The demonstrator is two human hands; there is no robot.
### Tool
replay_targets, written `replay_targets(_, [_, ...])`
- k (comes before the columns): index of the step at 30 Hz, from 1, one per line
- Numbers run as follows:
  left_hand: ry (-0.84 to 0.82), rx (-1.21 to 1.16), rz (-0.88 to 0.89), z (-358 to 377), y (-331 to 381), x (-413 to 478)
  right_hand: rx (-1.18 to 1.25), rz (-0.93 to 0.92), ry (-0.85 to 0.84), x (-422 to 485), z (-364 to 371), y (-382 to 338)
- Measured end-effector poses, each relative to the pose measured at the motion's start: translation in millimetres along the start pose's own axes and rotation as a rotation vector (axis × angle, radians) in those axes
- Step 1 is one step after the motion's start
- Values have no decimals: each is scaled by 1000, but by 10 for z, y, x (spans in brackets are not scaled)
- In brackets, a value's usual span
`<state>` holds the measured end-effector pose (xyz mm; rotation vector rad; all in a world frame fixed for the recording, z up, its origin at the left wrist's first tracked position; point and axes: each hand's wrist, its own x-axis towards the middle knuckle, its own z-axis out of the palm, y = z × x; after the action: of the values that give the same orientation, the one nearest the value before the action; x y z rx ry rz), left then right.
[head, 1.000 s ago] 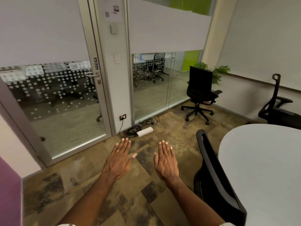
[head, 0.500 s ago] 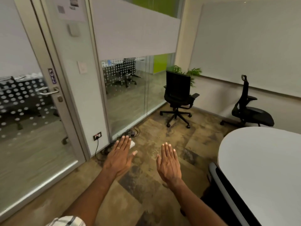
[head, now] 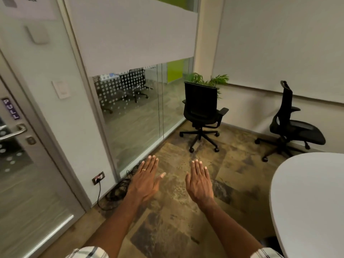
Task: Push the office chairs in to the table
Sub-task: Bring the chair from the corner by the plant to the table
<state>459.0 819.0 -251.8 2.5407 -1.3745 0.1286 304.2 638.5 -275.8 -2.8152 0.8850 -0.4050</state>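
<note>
Room: you stand on patchy brown carpet [head: 186, 211] in a small meeting room; the white table [head: 307, 202] curves in at your right, and everything below is placed from it
Left hand: your left hand [head: 146, 180] floats palm down over the carpet, well left of the table; fingers straight and close together, thumb angled out, a ring on one finger; it grips nothing
Right hand: your right hand [head: 199, 182] hangs flat just beside the left, nearer the table yet apart from it; fingers straight and together; empty
Near chair: one black chair [head: 296, 125] stands just beyond the table's far edge, by the wall, its seat turned toward the table; not pushed in
Far chair: a second black chair [head: 202, 110] sits further from the table, in the corner by the glass wall [head: 134, 108], a green plant [head: 206, 81] behind it
Cables: a tangle of black cables [head: 119, 189] lies at the foot of the glass wall, far from the table
Door: a door [head: 20, 138] marked PULL is furthest left of the table
</note>
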Motion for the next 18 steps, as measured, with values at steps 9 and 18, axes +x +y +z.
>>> replay_targets(9, [43, -10, 11, 351, -325, 1685, -33, 4, 34, 1657, 180, 389])
replay_targets(18, [7, -62, 85, 769, -778, 3476, -51, 120, 0, 3235, 619, 784])
